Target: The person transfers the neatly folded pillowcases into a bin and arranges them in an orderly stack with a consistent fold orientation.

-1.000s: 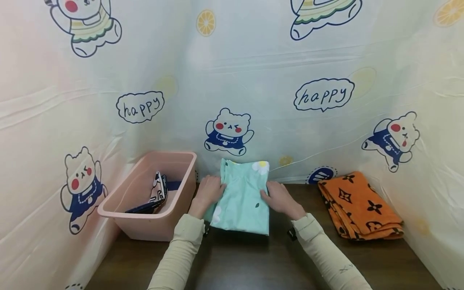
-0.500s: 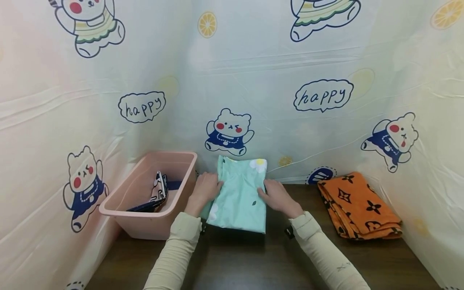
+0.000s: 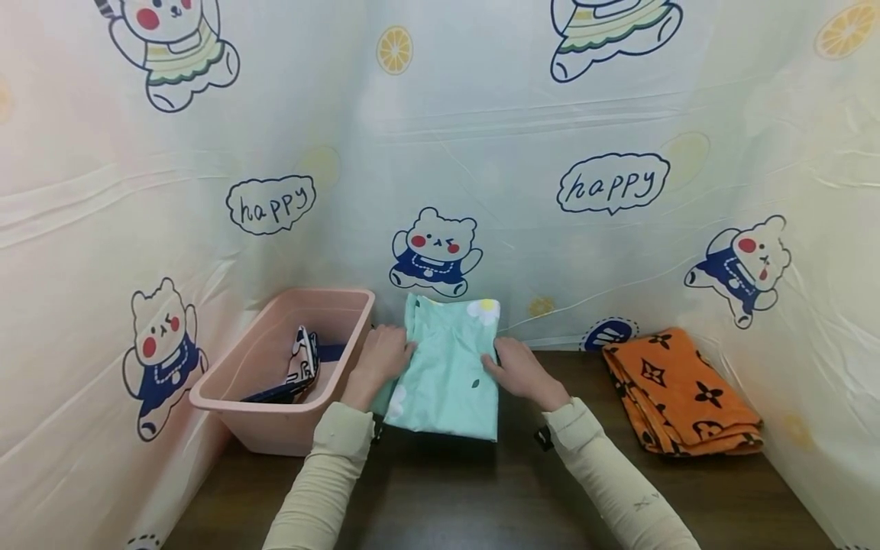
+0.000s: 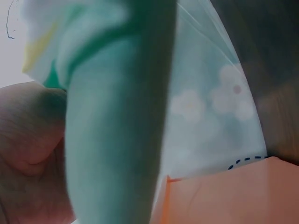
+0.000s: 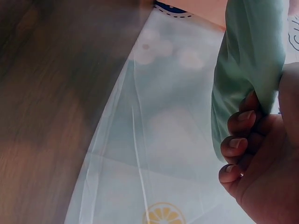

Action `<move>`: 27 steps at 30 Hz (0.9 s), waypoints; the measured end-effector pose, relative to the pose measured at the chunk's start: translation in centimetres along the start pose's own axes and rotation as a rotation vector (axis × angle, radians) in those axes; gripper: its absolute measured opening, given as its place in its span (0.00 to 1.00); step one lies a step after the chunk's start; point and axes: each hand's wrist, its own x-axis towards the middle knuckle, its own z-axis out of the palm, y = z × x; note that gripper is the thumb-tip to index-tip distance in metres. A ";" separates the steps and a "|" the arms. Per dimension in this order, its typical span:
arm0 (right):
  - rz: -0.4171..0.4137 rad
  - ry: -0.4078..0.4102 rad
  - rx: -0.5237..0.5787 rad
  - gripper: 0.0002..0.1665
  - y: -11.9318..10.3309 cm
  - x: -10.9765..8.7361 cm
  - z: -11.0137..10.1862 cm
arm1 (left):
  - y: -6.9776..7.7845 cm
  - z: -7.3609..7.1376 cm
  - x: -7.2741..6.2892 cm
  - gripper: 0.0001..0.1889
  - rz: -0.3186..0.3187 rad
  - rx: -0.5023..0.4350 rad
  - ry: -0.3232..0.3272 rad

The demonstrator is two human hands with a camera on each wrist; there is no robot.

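Observation:
A folded mint-green cloth (image 3: 450,367) with white daisy prints is held between both hands in the head view, its lower edge raised over the table. My left hand (image 3: 385,353) grips its left side, thumb on the front face. On the opposite side my right hand (image 3: 524,368) pinches the edge, thumb in front. The right wrist view shows curled fingers (image 5: 238,140) behind the green cloth (image 5: 250,51). In the left wrist view a fold of the cloth (image 4: 117,126) fills the middle and hides most of the left hand (image 4: 32,135).
A pink plastic bin (image 3: 275,409) stands at the left, with a folded dark patterned item (image 3: 302,367) inside. At the right lies a folded orange cloth (image 3: 681,393) with black motifs. A printed curtain (image 3: 522,114) surrounds the dark wooden table (image 3: 440,496).
Both hands have shifted slightly left with the mint-green cloth, toward the pink bin. The bin and the orange cloth stay where they were.

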 end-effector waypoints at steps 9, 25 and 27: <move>-0.009 -0.009 0.017 0.10 -0.9 0.4 0.2 | -0.5 -0.7 -0.2 0.15 -0.027 0.032 -0.010; -0.027 -0.001 0.044 0.09 -2.0 1.3 0.6 | -1.8 -2.4 -0.5 0.15 -0.004 -0.007 -0.013; -0.029 0.002 0.045 0.09 -2.3 1.3 0.6 | -1.9 -2.7 -0.6 0.15 -0.013 -0.013 -0.021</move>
